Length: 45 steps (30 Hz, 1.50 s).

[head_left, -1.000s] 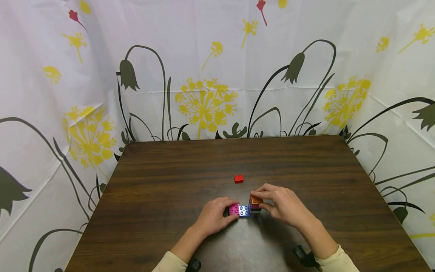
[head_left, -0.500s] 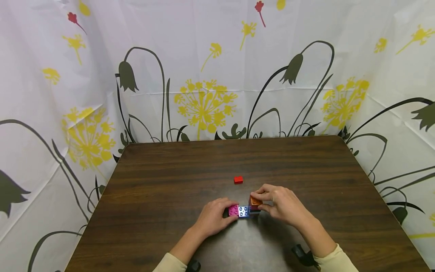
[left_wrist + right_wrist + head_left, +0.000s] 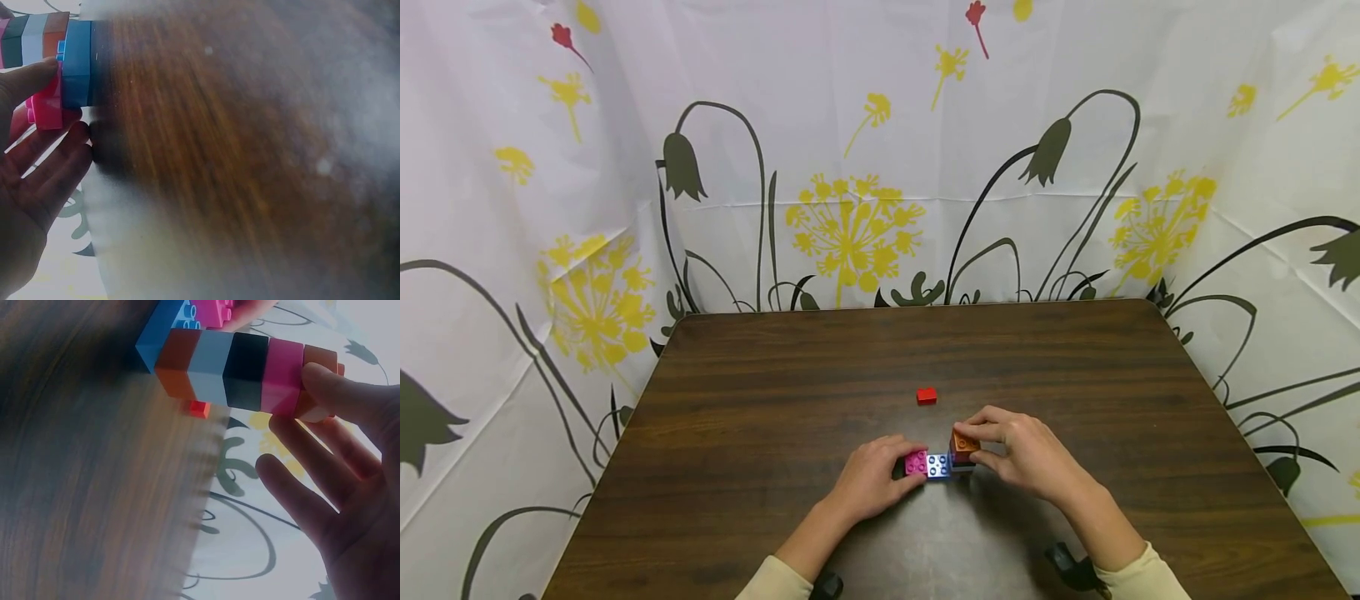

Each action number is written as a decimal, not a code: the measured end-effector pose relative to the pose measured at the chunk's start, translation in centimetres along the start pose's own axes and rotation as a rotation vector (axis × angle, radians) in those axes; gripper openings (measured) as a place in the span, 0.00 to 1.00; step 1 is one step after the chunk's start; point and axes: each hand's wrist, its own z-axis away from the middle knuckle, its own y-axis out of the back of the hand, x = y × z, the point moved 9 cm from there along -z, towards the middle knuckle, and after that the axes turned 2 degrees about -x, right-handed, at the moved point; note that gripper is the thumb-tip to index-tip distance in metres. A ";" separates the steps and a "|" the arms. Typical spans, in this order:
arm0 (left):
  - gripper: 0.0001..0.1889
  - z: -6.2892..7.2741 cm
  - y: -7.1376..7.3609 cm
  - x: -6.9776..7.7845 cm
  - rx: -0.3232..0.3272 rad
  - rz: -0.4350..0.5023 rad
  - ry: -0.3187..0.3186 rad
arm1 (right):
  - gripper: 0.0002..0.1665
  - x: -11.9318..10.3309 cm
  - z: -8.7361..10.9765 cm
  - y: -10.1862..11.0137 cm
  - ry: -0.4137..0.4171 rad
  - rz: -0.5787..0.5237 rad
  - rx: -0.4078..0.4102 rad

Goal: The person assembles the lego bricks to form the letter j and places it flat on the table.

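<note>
A long blue building brick (image 3: 77,65) lies on the table with its studs up. On its left end sits a pink brick (image 3: 916,462), pinched between the thumb and fingers of my left hand (image 3: 867,479). At the other end rises a tower (image 3: 245,370) of several bricks: orange at the bottom, then light grey, black, pink, and an orange brick (image 3: 965,444) on top. My right hand (image 3: 1030,454) grips that top brick, thumb on the near side and fingertips behind. Bare studs show on the blue brick between pink brick and tower.
A small red brick (image 3: 927,396) lies on the brown wooden table (image 3: 775,367), beyond the blue brick. A white curtain (image 3: 880,142) with flower prints hangs behind the table and along its sides.
</note>
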 end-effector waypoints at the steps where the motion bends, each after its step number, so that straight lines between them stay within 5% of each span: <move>1: 0.19 0.0 0.0 0.0 -0.001 0.000 0.002 | 0.27 0.1 0.1 0.0 0.000 -0.006 -0.002; 10: 0.21 0.1 -0.2 -0.1 -0.023 0.011 0.019 | 0.30 0.7 0.9 -0.6 0.006 -0.085 -0.026; 16: 0.23 0.0 -0.3 -0.2 -0.047 -0.001 0.005 | 0.29 1.7 0.4 -0.8 -0.008 -0.242 -0.009; 26: 0.23 0.4 0.7 -0.2 -0.054 0.066 -0.012 | 0.23 4.8 -1.0 -1.9 -0.169 -0.458 0.031; 33: 0.21 1.1 1.5 -0.7 -0.039 0.059 -0.001 | 0.17 6.3 -2.5 -3.5 -0.272 -0.584 -0.012; 45: 0.17 2.2 1.9 -1.5 -0.033 -0.026 0.041 | 0.17 8.2 -3.9 -6.6 -0.385 -0.664 -0.034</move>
